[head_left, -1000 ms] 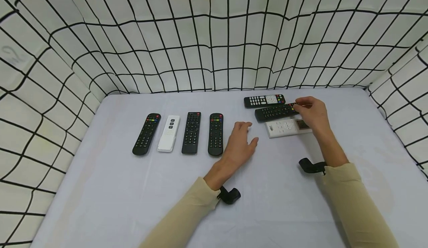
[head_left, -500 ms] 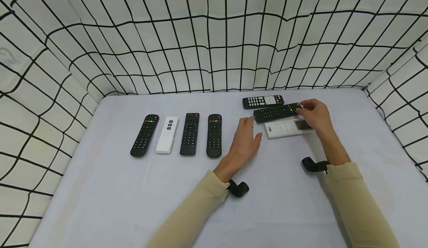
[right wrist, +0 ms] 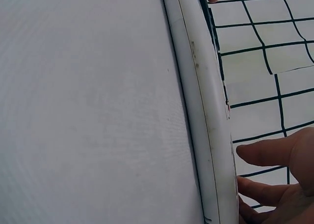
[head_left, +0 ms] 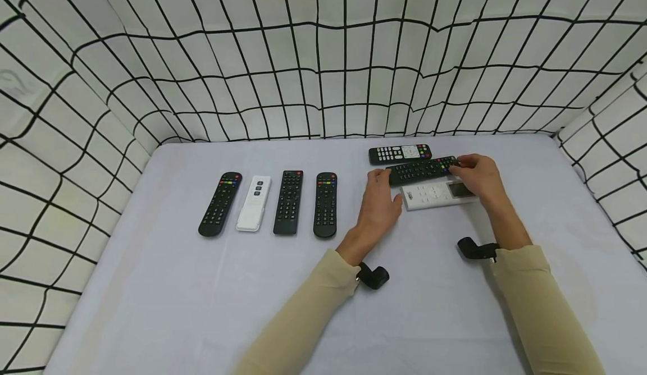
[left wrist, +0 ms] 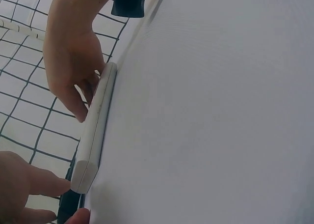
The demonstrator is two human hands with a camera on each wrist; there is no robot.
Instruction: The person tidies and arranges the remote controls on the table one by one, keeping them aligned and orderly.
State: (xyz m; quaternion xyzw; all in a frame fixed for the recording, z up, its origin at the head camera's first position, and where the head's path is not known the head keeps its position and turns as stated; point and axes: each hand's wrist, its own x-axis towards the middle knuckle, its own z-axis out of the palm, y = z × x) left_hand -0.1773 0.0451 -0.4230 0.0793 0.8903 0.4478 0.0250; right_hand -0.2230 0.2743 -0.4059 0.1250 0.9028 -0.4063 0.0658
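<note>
A black remote control (head_left: 422,170) with coloured buttons lies slantwise between two others at the right of the table. My right hand (head_left: 477,175) pinches its right end with thumb and fingertips. At its left end my left hand (head_left: 378,201) touches it with the fingertips, while the thumb stands apart, near the white remote. That white remote control (head_left: 437,194) with a small display lies just in front; in the right wrist view its long white side (right wrist: 206,116) hides most of the black one. Behind lies a black remote control with white keys (head_left: 400,153).
To the left stand, in a row, a black remote (head_left: 220,204), a white remote (head_left: 254,204), a flat-ended black remote (head_left: 288,202) and another black remote (head_left: 326,205). A black grid net (head_left: 345,72) over white walls encloses the white-covered table (head_left: 167,302).
My left hand has moved right and forward, from beside the row of remotes to the black remote's left end. My right hand has shifted slightly right and the remote's right end with it.
</note>
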